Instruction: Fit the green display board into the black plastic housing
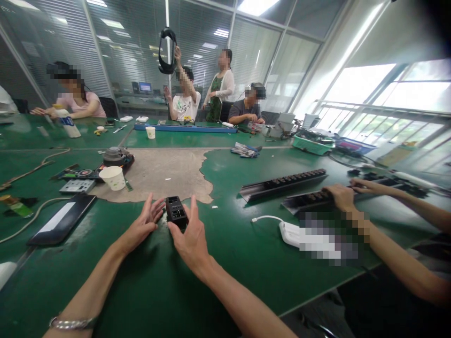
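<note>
Before me on the green table (pixel 141 291) is a small black rectangular housing (pixel 176 212) with square openings in its upper face. My right hand (pixel 193 241) grips it from the right side, thumb at the near end and fingers along the far side. To its left my left hand (pixel 143 223) is open, fingers stretched and apart, fingertips close to the housing. Whether those fingertips touch it I cannot tell. What fills the openings is too small to make out.
A paper cup (pixel 113 178), circuit parts (pixel 79 174) and a dark phone-like slab (pixel 65 220) lie at left. Long black rails (pixel 282 184) lie at right, where a co-worker's hands (pixel 340 197) rest on one. A white cabled device (pixel 292 234) lies nearer. Several people sit or stand across the table.
</note>
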The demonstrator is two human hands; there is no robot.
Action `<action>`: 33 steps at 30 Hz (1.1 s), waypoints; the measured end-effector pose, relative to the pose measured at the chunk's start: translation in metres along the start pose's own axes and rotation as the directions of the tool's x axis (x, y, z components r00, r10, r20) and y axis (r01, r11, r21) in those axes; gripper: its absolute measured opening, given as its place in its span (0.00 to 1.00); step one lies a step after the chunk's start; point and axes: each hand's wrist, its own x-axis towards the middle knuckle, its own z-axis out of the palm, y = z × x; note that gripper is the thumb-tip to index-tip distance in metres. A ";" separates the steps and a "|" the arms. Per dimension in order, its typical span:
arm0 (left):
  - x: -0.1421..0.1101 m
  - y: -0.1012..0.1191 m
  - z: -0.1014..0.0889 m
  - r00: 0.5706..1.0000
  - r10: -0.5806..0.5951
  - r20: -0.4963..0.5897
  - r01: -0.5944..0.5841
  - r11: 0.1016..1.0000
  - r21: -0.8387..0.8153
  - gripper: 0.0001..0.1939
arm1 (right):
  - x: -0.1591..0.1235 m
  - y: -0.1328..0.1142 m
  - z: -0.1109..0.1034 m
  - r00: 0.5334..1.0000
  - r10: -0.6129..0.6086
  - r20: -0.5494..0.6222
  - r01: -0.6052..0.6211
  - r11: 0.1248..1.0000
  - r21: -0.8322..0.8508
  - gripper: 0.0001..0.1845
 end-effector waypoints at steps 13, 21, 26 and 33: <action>0.006 -0.007 -0.006 1.000 -0.006 0.014 0.006 1.000 -0.009 0.54 | -0.020 0.018 0.011 1.000 -0.005 0.017 0.007 0.993 -0.122 0.51; 0.010 -0.016 0.001 0.993 -0.022 -0.112 0.030 0.997 0.076 0.50 | -0.023 0.030 0.011 0.998 -0.014 0.066 0.019 0.997 -0.069 0.51; 0.024 -0.026 0.003 0.900 -0.194 -0.390 0.175 0.981 -0.084 0.39 | -0.022 0.024 0.012 0.999 0.020 0.038 -0.021 0.999 0.030 0.52; 0.028 -0.011 0.026 0.823 -0.194 -0.534 0.165 0.981 -0.101 0.25 | -0.008 0.007 -0.024 0.999 -0.009 -0.049 0.014 0.994 0.108 0.51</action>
